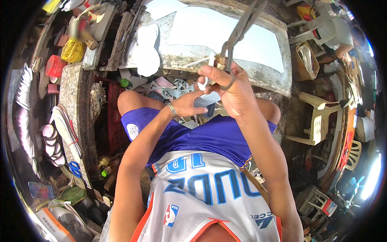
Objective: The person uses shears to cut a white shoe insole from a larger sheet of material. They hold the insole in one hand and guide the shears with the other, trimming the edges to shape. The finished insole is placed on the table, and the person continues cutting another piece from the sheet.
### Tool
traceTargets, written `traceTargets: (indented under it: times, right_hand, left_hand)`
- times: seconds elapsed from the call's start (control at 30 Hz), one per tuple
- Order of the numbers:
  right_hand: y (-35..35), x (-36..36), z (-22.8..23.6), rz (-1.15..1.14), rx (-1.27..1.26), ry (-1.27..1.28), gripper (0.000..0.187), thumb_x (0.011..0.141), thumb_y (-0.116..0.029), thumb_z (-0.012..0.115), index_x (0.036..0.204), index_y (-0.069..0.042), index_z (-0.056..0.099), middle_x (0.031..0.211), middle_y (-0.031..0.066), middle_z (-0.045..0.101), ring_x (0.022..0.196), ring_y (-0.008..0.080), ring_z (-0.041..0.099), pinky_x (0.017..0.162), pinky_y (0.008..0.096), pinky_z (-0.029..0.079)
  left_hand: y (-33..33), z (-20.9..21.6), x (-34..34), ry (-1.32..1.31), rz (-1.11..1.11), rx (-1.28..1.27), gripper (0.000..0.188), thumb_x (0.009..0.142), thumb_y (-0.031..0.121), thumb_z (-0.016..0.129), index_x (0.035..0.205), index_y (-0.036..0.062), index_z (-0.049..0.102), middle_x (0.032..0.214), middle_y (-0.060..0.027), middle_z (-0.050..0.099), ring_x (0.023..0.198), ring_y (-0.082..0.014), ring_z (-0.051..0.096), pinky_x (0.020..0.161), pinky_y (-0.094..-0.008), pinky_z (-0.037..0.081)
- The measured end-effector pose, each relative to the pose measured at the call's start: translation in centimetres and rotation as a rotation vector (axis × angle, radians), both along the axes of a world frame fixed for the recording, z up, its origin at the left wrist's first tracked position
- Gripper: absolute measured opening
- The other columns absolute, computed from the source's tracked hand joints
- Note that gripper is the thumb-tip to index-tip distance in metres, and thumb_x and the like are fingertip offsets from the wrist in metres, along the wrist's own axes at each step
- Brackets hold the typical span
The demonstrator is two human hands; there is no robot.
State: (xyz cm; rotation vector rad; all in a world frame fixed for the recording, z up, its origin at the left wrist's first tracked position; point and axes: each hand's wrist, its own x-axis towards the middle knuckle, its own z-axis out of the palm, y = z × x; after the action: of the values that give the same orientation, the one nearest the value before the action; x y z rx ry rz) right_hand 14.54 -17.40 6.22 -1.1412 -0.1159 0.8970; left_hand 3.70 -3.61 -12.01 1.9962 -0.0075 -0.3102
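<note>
I find the right hand (237,92) with fingers clamped on scissors (235,37), blades toward one o'clock, presumably keeping them off the lap (189,139); at its eight o'clock, the left hand (186,105) adjoins a pale piece (209,98), grip indeterminable.

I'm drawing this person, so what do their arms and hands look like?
Both arms are bare: no sleeves or gloves. Thin gold-coloured bands circle the wrist of the left hand; the wrist of the right hand looks plain. The white top has orange armhole edges.
</note>
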Motion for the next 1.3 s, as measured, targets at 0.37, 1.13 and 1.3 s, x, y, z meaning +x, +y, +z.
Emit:
traceTargets:
  times: [0.37,1.13,1.3]
  right_hand:
    - [0.6,4.1,-1.0,0.058,-0.298,-0.512,0.038,0.09,-0.03,0.085,0.108,-0.001,0.068,0.095,0.0086,0.073,0.087,0.0162,0.072,0.071,0.0287,0.061]
    - [-12.5,-12.3,-11.3,0.477,-0.195,-0.193,0.063,0.089,-0.057,0.08,0.115,-0.001,0.065,0.095,0.0042,0.063,0.087,0.0109,0.061,0.076,0.0275,0.051]
    - [-11.0,-10.6,-10.5,0.463,-0.214,-0.254,0.058,0.088,-0.054,0.083,0.106,-0.002,0.066,0.088,0.0024,0.064,0.083,0.01,0.06,0.076,0.0277,0.05]
  left_hand:
    - [-3.7,3.7,-3.2,0.107,0.328,-0.721,0.037,0.101,0.027,0.074,0.128,0.0023,0.068,0.112,-0.0054,0.075,0.098,-0.0136,0.068,0.087,-0.0321,0.056]
    - [3.5,12.9,-4.0,-0.16,0.931,-0.846,0.026,0.092,0.018,0.083,0.11,0.0073,0.068,0.085,0.0002,0.072,0.057,-0.0041,0.059,0.049,-0.0194,0.044]
    - [3.3,14.1,-3.5,-0.164,0.911,-0.757,0.025,0.096,0.021,0.08,0.112,0.0066,0.067,0.089,0.0011,0.072,0.061,-0.0039,0.061,0.051,-0.0199,0.049]
